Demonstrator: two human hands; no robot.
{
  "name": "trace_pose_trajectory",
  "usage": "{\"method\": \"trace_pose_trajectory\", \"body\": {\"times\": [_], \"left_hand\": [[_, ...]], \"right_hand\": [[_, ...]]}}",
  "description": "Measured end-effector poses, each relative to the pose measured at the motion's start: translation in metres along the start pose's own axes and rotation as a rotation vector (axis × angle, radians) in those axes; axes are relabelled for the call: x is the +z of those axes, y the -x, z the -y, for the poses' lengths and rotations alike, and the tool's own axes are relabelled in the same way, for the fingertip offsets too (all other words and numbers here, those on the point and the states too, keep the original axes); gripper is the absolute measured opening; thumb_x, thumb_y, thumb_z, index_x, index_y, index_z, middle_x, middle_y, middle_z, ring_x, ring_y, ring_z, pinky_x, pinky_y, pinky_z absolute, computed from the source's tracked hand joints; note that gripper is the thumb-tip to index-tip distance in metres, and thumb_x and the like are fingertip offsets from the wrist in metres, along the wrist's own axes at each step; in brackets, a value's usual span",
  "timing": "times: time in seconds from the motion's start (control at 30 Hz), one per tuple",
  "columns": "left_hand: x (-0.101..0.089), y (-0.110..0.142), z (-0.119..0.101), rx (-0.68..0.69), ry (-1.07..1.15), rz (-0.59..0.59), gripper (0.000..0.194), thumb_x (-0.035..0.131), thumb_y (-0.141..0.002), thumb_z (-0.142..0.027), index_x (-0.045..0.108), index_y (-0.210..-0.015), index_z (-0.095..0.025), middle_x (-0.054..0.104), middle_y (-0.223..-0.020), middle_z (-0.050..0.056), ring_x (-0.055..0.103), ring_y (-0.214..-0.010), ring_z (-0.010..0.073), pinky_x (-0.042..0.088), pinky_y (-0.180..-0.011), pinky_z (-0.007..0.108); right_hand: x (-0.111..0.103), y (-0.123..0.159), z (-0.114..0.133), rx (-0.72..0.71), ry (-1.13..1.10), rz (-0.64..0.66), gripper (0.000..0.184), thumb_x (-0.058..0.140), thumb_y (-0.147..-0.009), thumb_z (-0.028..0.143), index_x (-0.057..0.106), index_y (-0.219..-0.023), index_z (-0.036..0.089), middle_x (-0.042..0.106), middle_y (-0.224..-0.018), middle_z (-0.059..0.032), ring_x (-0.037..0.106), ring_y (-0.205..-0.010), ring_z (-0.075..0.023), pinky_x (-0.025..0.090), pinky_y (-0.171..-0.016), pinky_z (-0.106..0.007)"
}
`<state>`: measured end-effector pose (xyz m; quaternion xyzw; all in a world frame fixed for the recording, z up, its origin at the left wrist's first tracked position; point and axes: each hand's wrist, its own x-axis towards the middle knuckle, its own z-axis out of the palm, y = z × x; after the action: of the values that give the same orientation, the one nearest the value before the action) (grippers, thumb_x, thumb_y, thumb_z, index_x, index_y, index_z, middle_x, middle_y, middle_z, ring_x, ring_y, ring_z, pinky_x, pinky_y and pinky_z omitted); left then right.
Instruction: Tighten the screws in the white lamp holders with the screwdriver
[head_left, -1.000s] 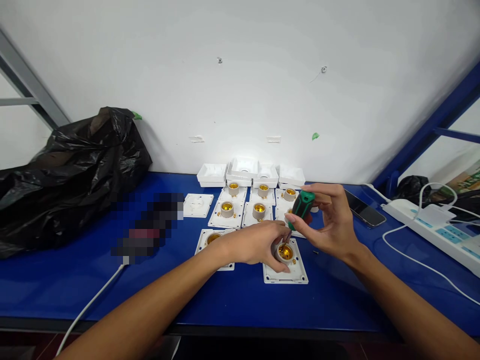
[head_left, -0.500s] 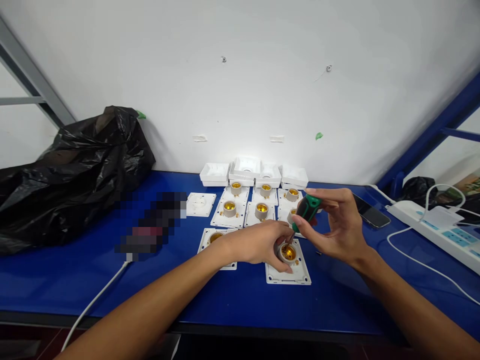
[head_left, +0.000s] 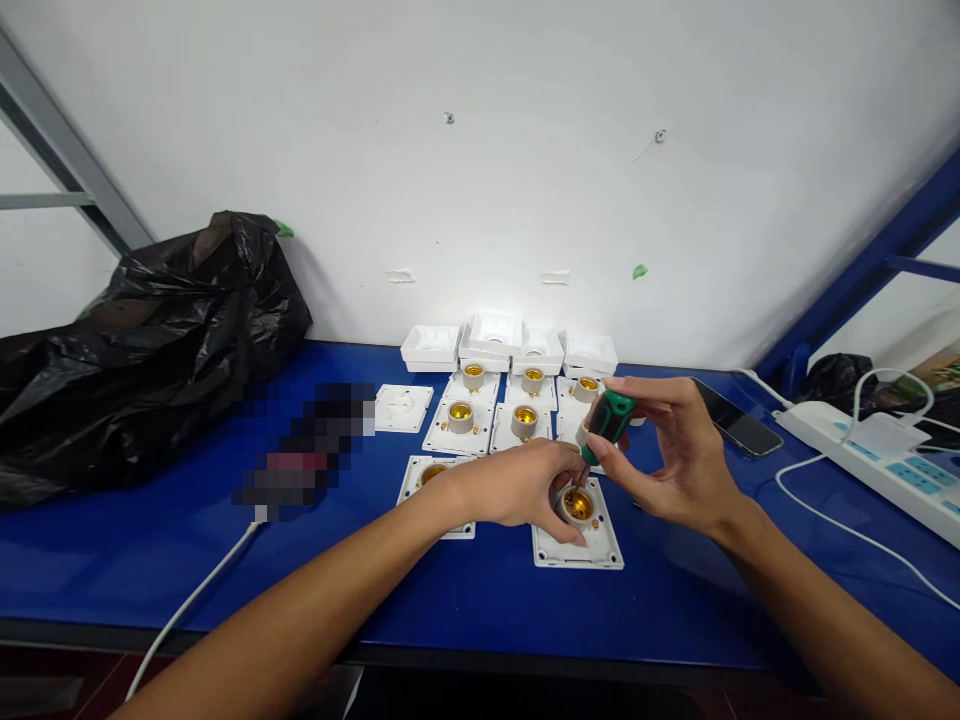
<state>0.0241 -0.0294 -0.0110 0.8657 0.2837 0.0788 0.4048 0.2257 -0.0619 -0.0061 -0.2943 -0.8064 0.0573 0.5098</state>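
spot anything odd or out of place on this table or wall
The leftmost white plate looks bare, unlike the plate at the left hand, which carries a gold-lined socket. The wall also has two rough whitish patches and a green scrap. No spill shows.

Looks like a small workshop, from the blue bench (head_left: 480,610) at six o'clock, lamp sockets (head_left: 526,420) in rows mid-dial, and screwdriver (head_left: 609,420) toward four o'clock.

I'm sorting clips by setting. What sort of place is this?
Probably a small electrical workbench: brass-lined sockets on white plates, a screwdriver in the right hand, and a power strip to the right.
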Motion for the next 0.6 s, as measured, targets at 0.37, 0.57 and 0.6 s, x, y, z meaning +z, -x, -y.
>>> {"method": "trace_pose_trajectory", "body": {"times": [0.37,0.57,0.6], "left_hand": [[-0.0011,0.0004,0.0004,-0.031,0.020,0.040,0.046,0.083,-0.069,-0.046,0.047,-0.084,-0.022,0.045,-0.071,-0.006,0.040,-0.061,0.0113,0.030,-0.057,0.030],[-0.0014,-0.0008,0.0002,-0.006,-0.034,0.027,0.047,0.082,-0.069,-0.047,0.046,-0.084,-0.022,0.046,-0.078,-0.004,0.040,-0.067,0.0126,0.033,-0.060,0.030],[-0.0015,-0.0007,0.0000,-0.011,-0.035,0.031,0.047,0.082,-0.069,-0.047,0.046,-0.084,-0.022,0.046,-0.077,-0.004,0.040,-0.067,0.0126,0.032,-0.060,0.030]], "right_hand": [[-0.0001,-0.0018,0.0038,0.090,-0.004,0.107,0.058,0.071,-0.089,0.023,0.048,-0.141,0.035,0.064,-0.116,-0.0033,0.067,-0.084,-0.0177,0.057,-0.065,-0.035],[-0.0005,-0.0031,0.0063,0.110,0.032,0.066,0.053,0.074,-0.088,0.025,0.053,-0.135,0.033,0.063,-0.121,-0.0042,0.067,-0.089,-0.0187,0.056,-0.068,-0.034],[-0.0009,-0.0035,0.0065,0.107,0.038,0.069,0.053,0.074,-0.088,0.026,0.053,-0.136,0.033,0.063,-0.122,-0.0043,0.067,-0.088,-0.0183,0.056,-0.068,-0.034]]}}
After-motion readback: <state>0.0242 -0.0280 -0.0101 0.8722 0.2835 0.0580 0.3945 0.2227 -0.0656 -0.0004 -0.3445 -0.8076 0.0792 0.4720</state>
